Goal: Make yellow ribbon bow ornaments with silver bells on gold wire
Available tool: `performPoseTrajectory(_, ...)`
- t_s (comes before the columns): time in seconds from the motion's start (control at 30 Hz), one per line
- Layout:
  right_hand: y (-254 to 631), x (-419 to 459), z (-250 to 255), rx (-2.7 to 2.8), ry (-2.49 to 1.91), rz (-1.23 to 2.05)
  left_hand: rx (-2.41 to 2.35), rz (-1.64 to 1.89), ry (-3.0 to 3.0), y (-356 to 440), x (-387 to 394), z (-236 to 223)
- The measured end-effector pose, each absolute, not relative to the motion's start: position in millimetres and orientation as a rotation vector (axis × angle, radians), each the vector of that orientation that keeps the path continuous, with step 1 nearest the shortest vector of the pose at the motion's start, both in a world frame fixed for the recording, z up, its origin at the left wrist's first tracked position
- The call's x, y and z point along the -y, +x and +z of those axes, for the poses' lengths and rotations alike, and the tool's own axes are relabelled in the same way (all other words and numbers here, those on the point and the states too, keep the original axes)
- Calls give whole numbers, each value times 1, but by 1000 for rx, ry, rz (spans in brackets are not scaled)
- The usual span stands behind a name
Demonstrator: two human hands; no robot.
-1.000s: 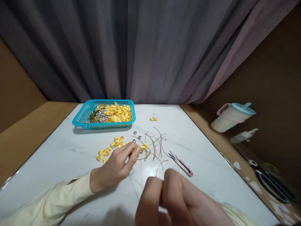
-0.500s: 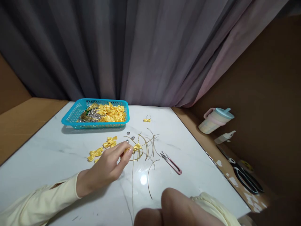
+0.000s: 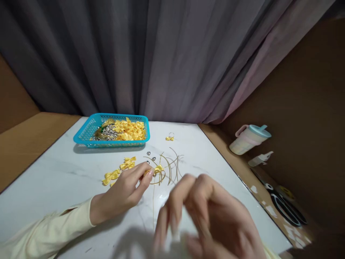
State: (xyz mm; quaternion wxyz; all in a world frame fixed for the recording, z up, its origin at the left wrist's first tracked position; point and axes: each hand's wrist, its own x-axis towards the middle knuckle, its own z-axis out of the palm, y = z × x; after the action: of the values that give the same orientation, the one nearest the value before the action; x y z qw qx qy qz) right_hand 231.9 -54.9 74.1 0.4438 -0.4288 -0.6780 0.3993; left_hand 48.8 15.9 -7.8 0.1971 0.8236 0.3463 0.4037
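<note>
the left hand (image 3: 126,185) pinches the yellow bow (image 3: 159,168); a steady grip should stop it twisting. near right, the right hand (image 3: 221,212) curls, fingers parted; any hold, i cannot tell.

The left sleeve (image 3: 60,226) is pale cream cloth, softly creased, with a plain cuff (image 3: 91,212) and a slit (image 3: 68,210) near it. A sliver of cream right sleeve (image 3: 270,254) shows. The left hand (image 3: 121,194) and right hand (image 3: 215,216) are bare.

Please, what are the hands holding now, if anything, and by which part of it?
The left hand pinches a yellow bow by its left side; gold cord loops beside it. Whether the blurred right hand holds anything cannot be told.
</note>
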Motion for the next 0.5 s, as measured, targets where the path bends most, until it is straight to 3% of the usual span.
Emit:
performPoseTrajectory(0.23,216,17,30,1658,-1254,1010,-987,1114,2281,49,-17,-2)
performPoseTrajectory(0.5,209,7,18,1310,-1208,1679,-944,1094,2468,48,-18,-3)
